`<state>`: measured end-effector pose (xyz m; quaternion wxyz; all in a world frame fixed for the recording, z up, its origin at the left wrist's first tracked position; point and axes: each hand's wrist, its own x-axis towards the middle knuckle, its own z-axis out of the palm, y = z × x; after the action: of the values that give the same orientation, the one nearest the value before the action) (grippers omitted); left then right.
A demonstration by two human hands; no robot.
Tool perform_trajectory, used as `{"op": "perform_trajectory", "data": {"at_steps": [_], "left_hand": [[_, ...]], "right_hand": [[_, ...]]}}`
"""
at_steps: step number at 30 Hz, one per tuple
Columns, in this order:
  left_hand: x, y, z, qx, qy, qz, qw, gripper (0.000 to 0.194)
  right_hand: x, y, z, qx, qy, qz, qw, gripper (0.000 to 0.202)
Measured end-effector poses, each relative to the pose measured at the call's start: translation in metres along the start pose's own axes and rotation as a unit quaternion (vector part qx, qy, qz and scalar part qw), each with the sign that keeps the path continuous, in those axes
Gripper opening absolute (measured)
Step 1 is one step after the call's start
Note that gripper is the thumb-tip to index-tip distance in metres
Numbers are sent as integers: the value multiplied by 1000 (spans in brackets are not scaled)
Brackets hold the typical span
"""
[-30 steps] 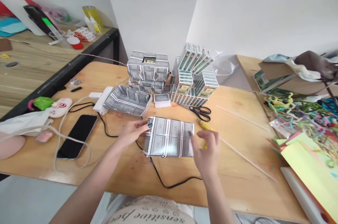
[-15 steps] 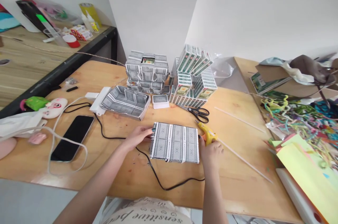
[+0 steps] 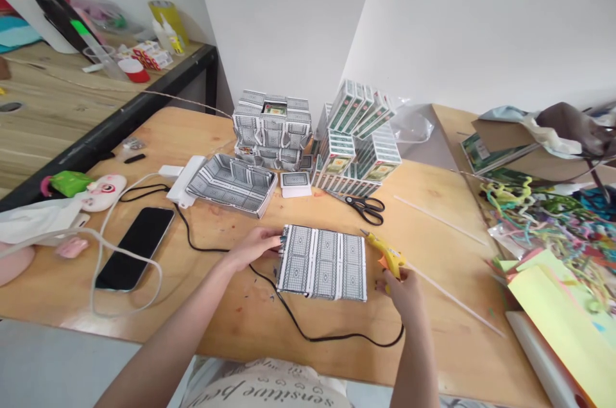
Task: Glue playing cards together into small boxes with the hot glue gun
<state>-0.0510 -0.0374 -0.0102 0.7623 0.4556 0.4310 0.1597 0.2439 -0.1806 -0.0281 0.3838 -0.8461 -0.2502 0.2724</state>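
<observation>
In front of me lies a flat box covered with playing cards (image 3: 328,263), grey-white backs facing up in rows. My left hand (image 3: 257,246) grips its left edge, thumb near the top corner and other fingers partly hidden. A yellow hot glue gun (image 3: 393,259) is in my right hand (image 3: 402,286), which is closed around the handle. The gun's nozzle points away and to the left, just off the box's upper right corner. Its black cord (image 3: 337,337) loops below the box.
Beyond lie scissors (image 3: 366,206), a card stack (image 3: 296,182), an open card-covered tray (image 3: 240,187), a larger card-covered structure (image 3: 272,129) and stacked card packs (image 3: 359,145). A phone (image 3: 137,247) and white cable are left. Glue sticks (image 3: 457,302), coloured paper (image 3: 563,312) and pipe cleaners (image 3: 553,215) sit right.
My right hand has moved from the box's right edge to the right and closed around the glue gun's handle. The gun now stands farther from the box. My left hand stays on the box.
</observation>
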Motion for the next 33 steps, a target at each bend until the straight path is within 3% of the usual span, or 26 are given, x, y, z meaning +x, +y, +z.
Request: {"op": "perform_trajectory", "data": {"at_steps": [2,5,10,14,18,22,27,33], "left_hand": [[-1,1,0,1,-3,1,1000,37],[-1,1,-1,4,-11,4,1000,37],[-1,0,-2,15,-23,17,999,37],[0,-3,-3,12,-22,19,1000,36],[0,-5,-3,8,-20,29,999,33],[1,-5,-1,1,-23,33,999,32],[-1,0,4,5,-15,20,1000,33],[-2,1,7,-7,-13,16,1000,32]], "right_hand": [[-4,-8,-8,66,-23,44,997,30],[-11,-26,-18,70,-16,34,997,36],[-30,-69,-13,48,-8,-50,998,51],[-46,-98,14,-93,-28,-170,981,40],[-52,-112,41,-204,35,-297,932,46],[-52,-123,51,-323,38,-392,861,38],[-48,-133,53,-403,22,-443,800,40],[-41,-142,53,-441,31,-483,756,33]]}}
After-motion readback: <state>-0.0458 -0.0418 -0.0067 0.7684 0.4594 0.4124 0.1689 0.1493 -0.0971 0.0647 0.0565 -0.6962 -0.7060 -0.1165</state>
